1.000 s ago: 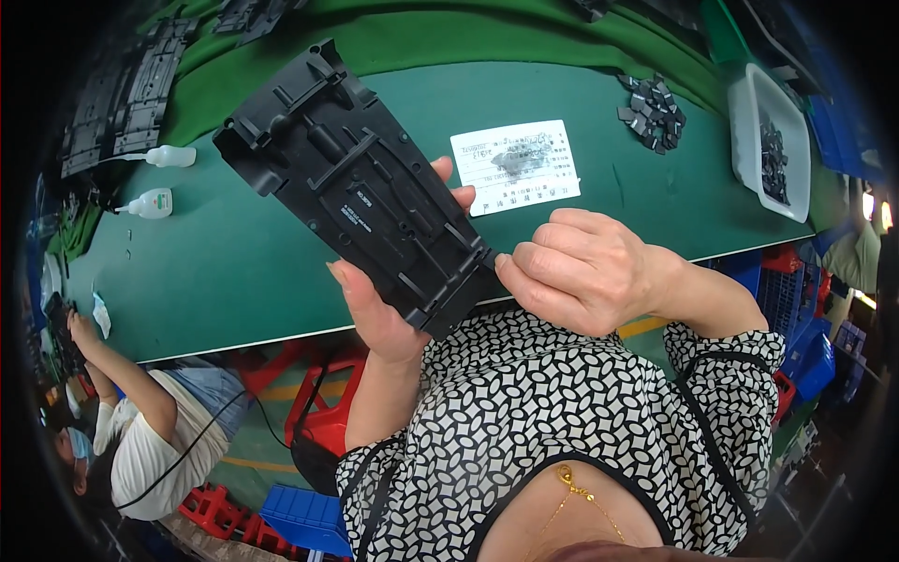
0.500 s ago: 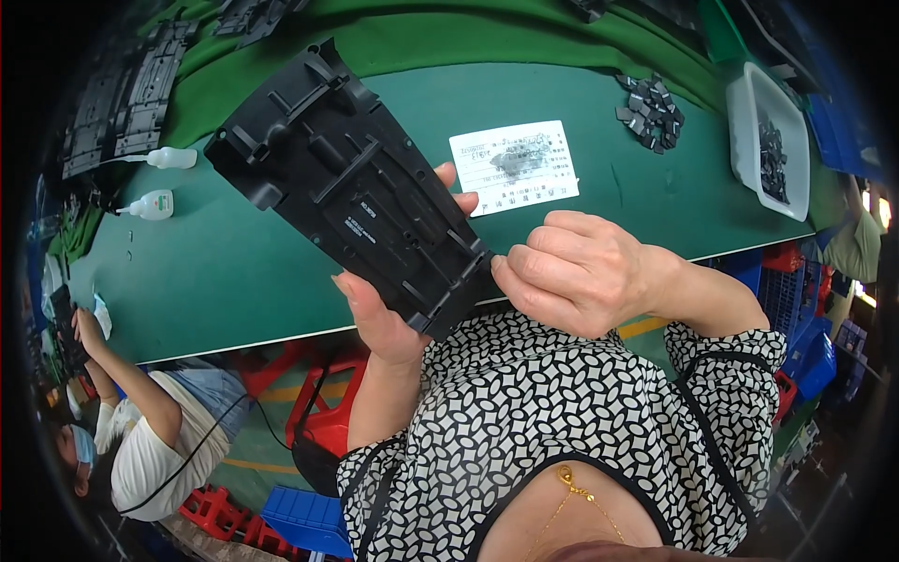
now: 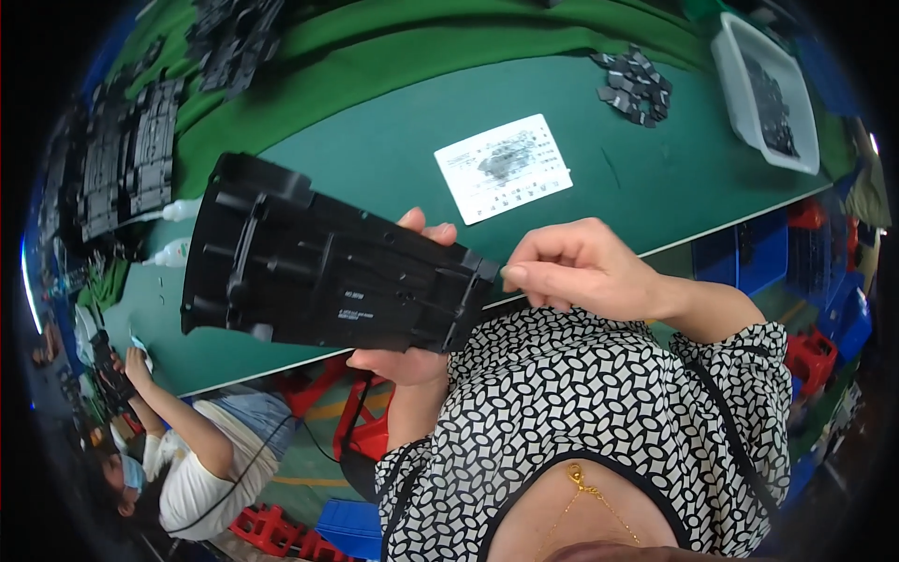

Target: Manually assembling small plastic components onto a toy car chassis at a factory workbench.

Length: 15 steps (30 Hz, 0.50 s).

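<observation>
Black part [image 3: 309, 281] | left fingers [image 3: 439, 233] grip it, palm half-hidden | right fingers [image 3: 541, 278] beside, pinch unclear

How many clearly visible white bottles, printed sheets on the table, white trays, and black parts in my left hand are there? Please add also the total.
White bottles: 2
Printed sheet: 1
White tray: 1
Black part in left hand: 1
Total: 5

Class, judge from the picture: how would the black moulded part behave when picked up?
The black moulded part is probably stiff: it looks ribbed and straight, though the left hand grips it near its narrow end. It seems light for its size, as one hand appears to support it. The wide end, reaching beyond the grip, may tend to tip.
</observation>
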{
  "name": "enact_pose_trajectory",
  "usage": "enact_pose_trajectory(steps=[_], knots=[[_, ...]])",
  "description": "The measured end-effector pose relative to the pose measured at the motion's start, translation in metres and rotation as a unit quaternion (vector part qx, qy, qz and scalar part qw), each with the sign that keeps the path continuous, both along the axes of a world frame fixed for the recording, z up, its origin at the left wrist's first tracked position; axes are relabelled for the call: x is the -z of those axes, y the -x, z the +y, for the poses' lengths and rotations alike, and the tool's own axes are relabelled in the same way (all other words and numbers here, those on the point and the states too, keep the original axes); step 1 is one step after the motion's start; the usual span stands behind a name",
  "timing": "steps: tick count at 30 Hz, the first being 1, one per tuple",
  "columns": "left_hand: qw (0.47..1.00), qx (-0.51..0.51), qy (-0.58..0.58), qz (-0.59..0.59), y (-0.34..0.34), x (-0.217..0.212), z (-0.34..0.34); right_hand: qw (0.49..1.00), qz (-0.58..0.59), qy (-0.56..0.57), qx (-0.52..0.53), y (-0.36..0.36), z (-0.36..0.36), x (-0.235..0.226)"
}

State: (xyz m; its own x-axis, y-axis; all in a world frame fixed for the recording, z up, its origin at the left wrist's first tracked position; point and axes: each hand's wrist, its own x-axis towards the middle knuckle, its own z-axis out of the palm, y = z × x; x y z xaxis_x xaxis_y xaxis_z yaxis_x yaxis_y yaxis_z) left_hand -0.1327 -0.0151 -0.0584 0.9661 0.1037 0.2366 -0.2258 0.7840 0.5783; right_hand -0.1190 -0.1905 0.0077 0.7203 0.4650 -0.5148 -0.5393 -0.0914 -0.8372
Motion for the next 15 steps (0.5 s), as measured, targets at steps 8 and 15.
enact_pose_trajectory(steps=[8,15], knots=[[0.998,0.008,-0.047,-0.045,-0.003,-0.007,-0.004,0.997,0.035,-0.063,-0.009,-0.002,0.001,-0.001],[0.996,0.0,-0.078,-0.037,0.002,-0.005,-0.01,0.997,0.041,-0.072,0.009,0.006,-0.002,0.009]])
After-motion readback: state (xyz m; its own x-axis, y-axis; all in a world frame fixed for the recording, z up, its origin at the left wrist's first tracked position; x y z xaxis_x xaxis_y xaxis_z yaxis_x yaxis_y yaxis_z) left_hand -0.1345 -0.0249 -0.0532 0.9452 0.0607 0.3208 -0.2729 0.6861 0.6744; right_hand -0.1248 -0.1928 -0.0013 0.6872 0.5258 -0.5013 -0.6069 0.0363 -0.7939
